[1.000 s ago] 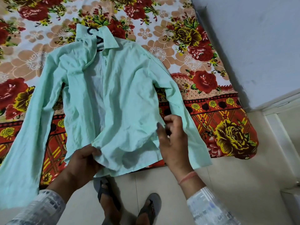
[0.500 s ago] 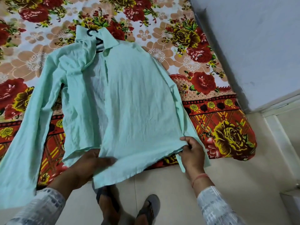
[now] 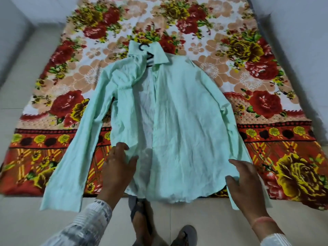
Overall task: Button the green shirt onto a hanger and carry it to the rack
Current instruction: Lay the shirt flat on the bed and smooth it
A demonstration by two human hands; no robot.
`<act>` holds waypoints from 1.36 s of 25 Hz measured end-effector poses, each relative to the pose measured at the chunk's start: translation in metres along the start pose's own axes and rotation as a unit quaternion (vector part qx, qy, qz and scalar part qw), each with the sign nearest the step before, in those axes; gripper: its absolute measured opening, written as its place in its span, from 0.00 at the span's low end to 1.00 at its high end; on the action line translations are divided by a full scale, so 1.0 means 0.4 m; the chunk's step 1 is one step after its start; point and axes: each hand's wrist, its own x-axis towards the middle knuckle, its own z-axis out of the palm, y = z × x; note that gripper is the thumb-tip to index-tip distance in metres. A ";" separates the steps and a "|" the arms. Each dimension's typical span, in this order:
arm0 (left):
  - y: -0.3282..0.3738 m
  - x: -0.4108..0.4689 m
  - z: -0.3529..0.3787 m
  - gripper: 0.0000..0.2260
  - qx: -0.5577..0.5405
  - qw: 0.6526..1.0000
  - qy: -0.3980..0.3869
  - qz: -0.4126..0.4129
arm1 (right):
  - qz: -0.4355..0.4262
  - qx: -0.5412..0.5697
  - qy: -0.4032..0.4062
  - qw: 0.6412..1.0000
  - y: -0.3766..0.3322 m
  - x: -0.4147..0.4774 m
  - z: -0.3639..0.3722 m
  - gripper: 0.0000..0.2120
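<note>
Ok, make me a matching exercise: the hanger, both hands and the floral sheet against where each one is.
1. hanger
2. left hand
3. right hand
4. floral sheet

A. spread under the green shirt
B. on the shirt near its hem, by the front opening
C. inside the collar, black hook poking out
D. at the hem's side edge, beside a sleeve

Pairs: 1-C, 2-B, 3-D, 4-A
</note>
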 end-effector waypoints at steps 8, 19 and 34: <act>-0.114 0.073 -0.068 0.34 0.023 0.993 -0.062 -0.097 | -0.181 0.020 -0.100 0.978 -0.342 0.034 0.198 0.22; -0.279 0.070 -0.219 0.28 0.297 0.948 -0.110 -0.043 | -0.152 -0.144 -0.215 0.954 -0.536 0.022 0.342 0.24; -0.298 0.185 -0.216 0.09 0.083 0.992 -0.087 -0.033 | 0.125 0.334 -0.376 0.856 -0.885 0.050 0.504 0.09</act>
